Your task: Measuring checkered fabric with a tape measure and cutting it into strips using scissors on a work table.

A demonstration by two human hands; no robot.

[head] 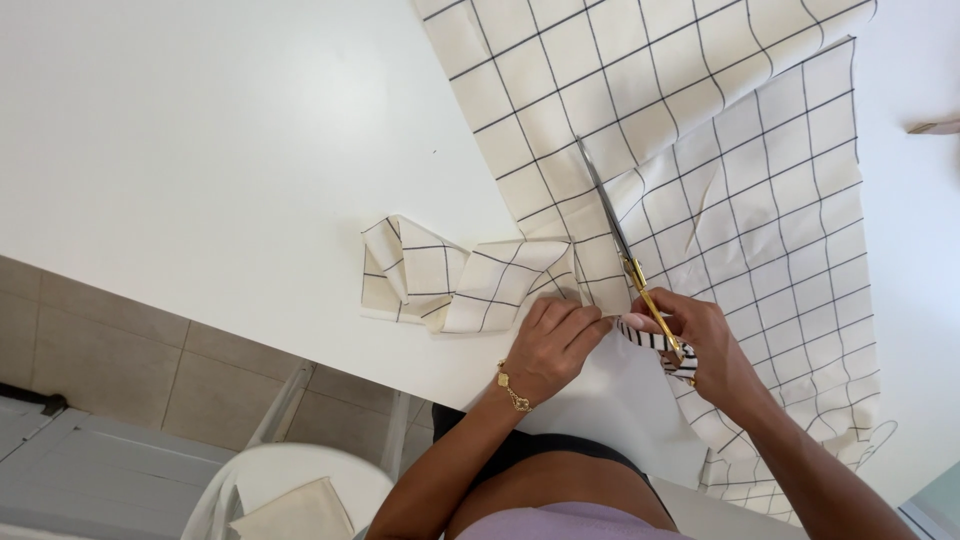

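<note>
both forearms are seen bare, with no sleeves reaching the wrists. a thin gold chain bracelet is worn on the left wrist, and small clover-shaped charms are set along it. the left hand is bare of rings as far as can be made out; its nails are kept short and no bright polish is shown. the right hand is likewise seen without jewellery. a lilac top is worn on the torso at the lower edge, and a dark waistband is seen just above it.
</note>
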